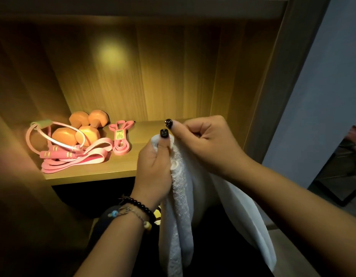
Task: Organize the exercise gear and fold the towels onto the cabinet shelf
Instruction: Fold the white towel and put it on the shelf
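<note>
Dumbbells [87, 126] and bands [120, 137] are sitting on the shelf's [153, 136] left; both hands, left [153, 166] and right [207, 140], are pinching the white towel's [185, 206] top edge, folding barely underway.

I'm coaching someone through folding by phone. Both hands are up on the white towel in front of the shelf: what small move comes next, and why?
Probably draw the hands apart along the top edge to spread the white towel. The left hand and right hand pinch it close together, so it hangs bunched and unfolded. The shelf right of the pink bands is bare for laying it down.
</note>
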